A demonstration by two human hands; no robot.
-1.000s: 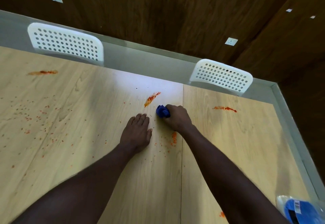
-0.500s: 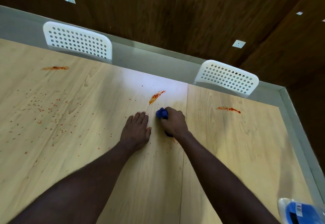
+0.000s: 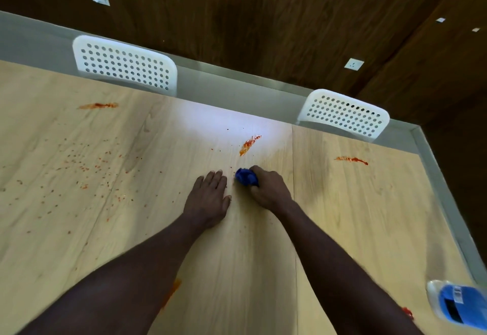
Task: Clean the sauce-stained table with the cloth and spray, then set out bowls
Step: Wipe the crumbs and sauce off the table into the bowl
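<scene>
My right hand (image 3: 268,190) grips the balled blue cloth (image 3: 245,176) on the table (image 3: 369,216), my left hand (image 3: 208,197) lies flat beside it. Sauce smears (image 3: 249,145) and speckles are unwiped, the spray bottle (image 3: 456,305) sits at my right, no bowls out yet

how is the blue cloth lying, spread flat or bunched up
Bunched up: the blue cloth shows as a crumpled wad poking out of the right hand, whose fingers curl round it on the table.

Two hands (image 3: 208,200) (image 3: 268,190), one blue cloth (image 3: 245,176), two white chairs (image 3: 123,64) (image 3: 344,114), one spray bottle (image 3: 458,304), five sauce smears (image 3: 249,143) (image 3: 98,105) (image 3: 351,161) (image 3: 172,291) (image 3: 407,312)
</scene>
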